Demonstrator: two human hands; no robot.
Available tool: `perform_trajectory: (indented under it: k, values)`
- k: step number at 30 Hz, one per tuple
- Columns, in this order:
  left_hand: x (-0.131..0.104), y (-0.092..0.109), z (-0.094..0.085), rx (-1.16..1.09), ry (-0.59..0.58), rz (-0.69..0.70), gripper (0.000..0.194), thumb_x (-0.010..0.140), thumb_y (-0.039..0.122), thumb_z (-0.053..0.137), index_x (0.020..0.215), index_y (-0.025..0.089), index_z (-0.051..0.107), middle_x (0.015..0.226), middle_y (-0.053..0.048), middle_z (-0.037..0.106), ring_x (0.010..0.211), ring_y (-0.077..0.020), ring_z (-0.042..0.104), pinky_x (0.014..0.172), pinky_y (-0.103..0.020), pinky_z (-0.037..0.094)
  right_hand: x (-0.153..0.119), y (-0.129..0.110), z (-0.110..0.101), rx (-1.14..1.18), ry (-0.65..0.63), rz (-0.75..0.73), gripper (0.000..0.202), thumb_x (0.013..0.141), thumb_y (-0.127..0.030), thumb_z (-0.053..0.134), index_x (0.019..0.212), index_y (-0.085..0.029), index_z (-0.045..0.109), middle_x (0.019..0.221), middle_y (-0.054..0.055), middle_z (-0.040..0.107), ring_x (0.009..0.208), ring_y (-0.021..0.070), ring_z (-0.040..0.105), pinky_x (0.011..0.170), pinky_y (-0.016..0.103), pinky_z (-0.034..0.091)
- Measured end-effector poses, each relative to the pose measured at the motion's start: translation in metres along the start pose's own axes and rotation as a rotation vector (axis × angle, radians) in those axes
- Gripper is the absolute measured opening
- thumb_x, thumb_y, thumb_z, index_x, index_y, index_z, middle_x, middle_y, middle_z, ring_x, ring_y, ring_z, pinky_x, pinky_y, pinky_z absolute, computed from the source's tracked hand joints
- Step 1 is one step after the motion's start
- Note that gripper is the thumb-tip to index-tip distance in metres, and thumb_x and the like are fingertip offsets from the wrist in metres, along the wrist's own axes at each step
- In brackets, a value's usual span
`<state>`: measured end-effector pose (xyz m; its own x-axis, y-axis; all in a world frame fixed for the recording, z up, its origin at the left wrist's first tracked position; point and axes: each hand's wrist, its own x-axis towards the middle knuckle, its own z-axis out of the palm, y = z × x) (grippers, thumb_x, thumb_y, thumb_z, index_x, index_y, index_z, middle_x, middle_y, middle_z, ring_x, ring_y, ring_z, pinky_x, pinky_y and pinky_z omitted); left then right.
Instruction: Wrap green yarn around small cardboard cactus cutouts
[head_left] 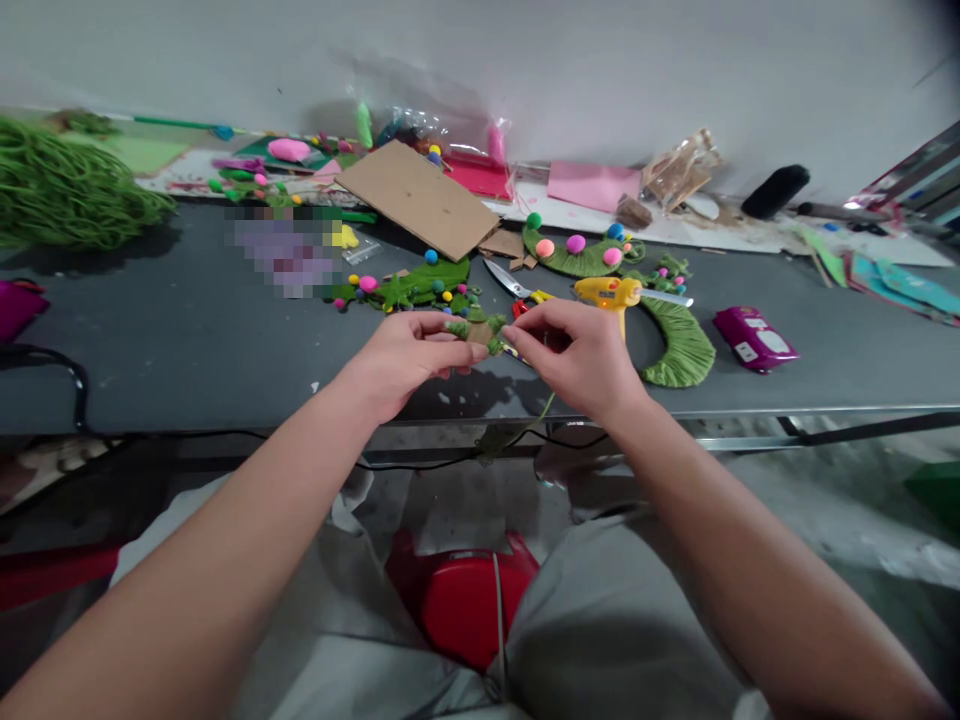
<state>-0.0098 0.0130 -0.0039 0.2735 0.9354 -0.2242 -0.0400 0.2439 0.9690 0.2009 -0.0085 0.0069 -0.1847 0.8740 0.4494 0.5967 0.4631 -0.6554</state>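
Between the fingers and thumb of my left hand (401,362) is a small cardboard star (478,333), its points wrapped in green yarn. My right hand (585,355) is closed in a pinch at the star's right edge. A strand of green yarn (548,406) hangs from under that hand past the table edge; the pinched part is mostly hidden by the fingers. Just behind my hands lie scissors (508,279) with red and yellow handles. A yellow glue gun (609,292) with a glue stick is beyond my right hand, beside a green yarn-wrapped crescent (681,345).
Green crescents with pom-poms (574,255) lie behind the scissors, near a cardboard sheet (420,198). A heap of green yarn (71,190) fills the far left. To the right is a purple packet (756,340). A black cable (420,467) hangs below the table edge, above a red stool (465,605).
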Motion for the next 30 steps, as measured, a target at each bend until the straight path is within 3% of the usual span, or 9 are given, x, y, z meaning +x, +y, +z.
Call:
perform_trajectory:
  k: [6,11,15,19,23,27,30]
  values:
    - [-0.002,-0.001,0.003,-0.232,-0.084,0.028,0.029,0.059,0.020,0.095,0.085,0.020,0.081,0.075,0.001,0.073,0.061,-0.0084,0.058,0.059,-0.022,0.046,0.001,-0.005,0.006,0.370,-0.019,0.195,0.019,0.084,-0.034,0.075,0.078,-0.016,0.074,0.067,0.000,0.065,0.060,0.0112,0.049,0.057,0.027,0.037]
    - [0.002,-0.007,0.007,-0.328,0.010,0.125,0.031,0.058,0.019,0.095,0.084,0.018,0.079,0.080,0.000,0.075,0.065,-0.0080,0.061,0.060,-0.020,0.045,0.003,-0.006,0.025,0.583,-0.104,0.398,0.018,0.084,-0.032,0.073,0.076,-0.017,0.070,0.062,-0.004,0.057,0.056,0.0090,0.043,0.054,0.026,0.033]
    - [0.007,-0.011,0.011,-0.288,0.212,0.186,0.037,0.058,0.017,0.093,0.090,0.018,0.076,0.090,-0.001,0.076,0.070,-0.0094,0.062,0.058,-0.021,0.043,0.003,-0.002,0.043,0.370,-0.098,0.232,0.021,0.092,-0.030,0.064,0.076,-0.017,0.067,0.067,-0.002,0.060,0.062,0.0114,0.048,0.060,0.027,0.037]
    - [0.010,-0.013,0.011,-0.129,0.426,0.171,0.043,0.055,0.018,0.092,0.095,0.018,0.074,0.079,-0.001,0.074,0.067,-0.0125,0.063,0.056,-0.022,0.043,0.000,-0.004,0.050,-0.054,-0.138,-0.001,0.021,0.099,-0.021,0.052,0.092,-0.017,0.071,0.088,0.005,0.070,0.079,0.0169,0.059,0.072,0.030,0.041]
    - [0.010,-0.014,0.006,0.009,0.371,0.287,0.035,0.059,0.024,0.091,0.090,0.017,0.076,0.081,-0.004,0.077,0.073,-0.0174,0.068,0.065,-0.028,0.053,-0.001,-0.011,0.045,-0.278,-0.173,-0.072,0.026,0.102,-0.024,0.048,0.099,-0.017,0.073,0.095,0.008,0.071,0.086,0.0197,0.063,0.073,0.030,0.042]
    - [0.010,-0.018,0.001,0.082,0.282,0.331,0.030,0.064,0.032,0.091,0.086,0.017,0.077,0.082,-0.006,0.078,0.076,-0.0209,0.072,0.074,-0.035,0.059,0.002,-0.009,0.040,-0.289,-0.127,-0.108,0.024,0.102,-0.025,0.051,0.099,-0.018,0.074,0.095,0.007,0.072,0.086,0.0194,0.064,0.073,0.030,0.042]
    - [0.010,-0.019,0.001,0.107,0.268,0.337,0.027,0.064,0.028,0.091,0.084,0.018,0.077,0.079,-0.005,0.077,0.075,-0.0208,0.072,0.075,-0.035,0.060,0.004,-0.005,0.038,-0.272,-0.086,-0.139,0.019,0.100,-0.022,0.056,0.096,-0.018,0.074,0.091,0.006,0.072,0.081,0.0186,0.063,0.071,0.030,0.042]
